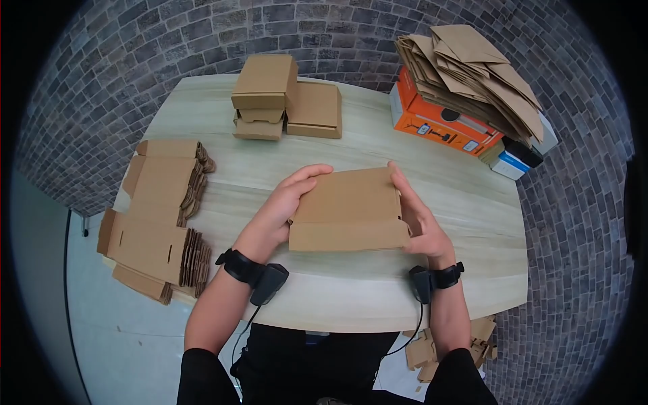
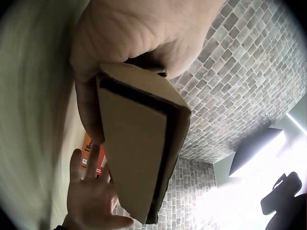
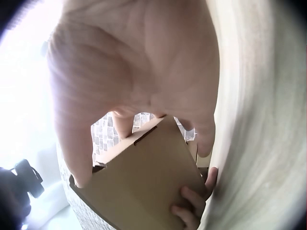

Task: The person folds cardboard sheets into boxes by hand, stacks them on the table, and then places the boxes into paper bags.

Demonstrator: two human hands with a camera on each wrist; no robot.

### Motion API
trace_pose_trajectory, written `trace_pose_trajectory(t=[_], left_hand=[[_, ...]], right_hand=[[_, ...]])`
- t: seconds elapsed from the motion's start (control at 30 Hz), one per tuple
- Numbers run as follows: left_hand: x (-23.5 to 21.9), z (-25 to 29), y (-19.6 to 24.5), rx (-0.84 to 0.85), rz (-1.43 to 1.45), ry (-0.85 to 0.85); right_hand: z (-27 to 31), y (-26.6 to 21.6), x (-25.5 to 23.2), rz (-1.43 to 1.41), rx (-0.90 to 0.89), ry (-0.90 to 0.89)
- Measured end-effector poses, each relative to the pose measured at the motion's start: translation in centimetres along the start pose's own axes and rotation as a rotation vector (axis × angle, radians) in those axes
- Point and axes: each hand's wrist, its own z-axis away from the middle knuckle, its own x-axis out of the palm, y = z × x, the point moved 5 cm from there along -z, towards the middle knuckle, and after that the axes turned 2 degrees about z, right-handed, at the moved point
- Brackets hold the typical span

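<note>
A brown cardboard box (image 1: 347,206), its lid folded over, is held above the table between both hands in the head view. My left hand (image 1: 282,206) grips its left side, and in the left wrist view the fingers wrap around that end of the box (image 2: 132,139). At the right side my right hand (image 1: 424,228) is spread, its thumb at the front corner and its fingers fairly straight along the edge. The right wrist view shows that thumb at the corner of the box (image 3: 144,179), beside a slightly gaping side flap, with left fingertips below.
Piles of flat cut cardboard (image 1: 152,236) lie along the left table edge. Several folded boxes (image 1: 264,77) stand at the back. An orange box (image 1: 439,125) at the back right bears a stack of brown folded sheets (image 1: 472,67). More cardboard pieces (image 1: 422,351) lie below the table.
</note>
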Motion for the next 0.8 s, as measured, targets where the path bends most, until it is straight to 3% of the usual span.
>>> trace_pose_trajectory(t=[0.17,0.3,0.4,0.47,0.57,0.67,0.8], left_hand=[[0.4,-0.2,-0.6,-0.012,-0.025,0.013],[1.2,0.4,-0.3,0.030,-0.104,-0.106],[2.2,1.3,0.1,0.064,-0.004,-0.200],[2.5,1.3,1.2,0.507,-0.742,-0.181],[3.9,2.2,0.9,0.590,-0.988,-0.099],[3.5,1.7,0.3,0.492,-0.768,-0.022],[3.9,2.2,0.5,0.325,-0.722,-0.036]], right_hand=[[-0.6,0.9,-0.1,0.394,-0.058,0.164],[-0.5,1.8,-0.8,0.422,-0.031,0.273],[-0.1,2.7,-1.6,0.188,0.056,0.411],[0.1,3.3,-2.1,-0.018,0.166,0.474],[0.3,3.8,-2.0,0.130,0.271,0.502],[0.1,4.0,-2.1,0.296,0.206,0.496],[-0.3,4.0,-1.8,0.333,0.088,0.540]])
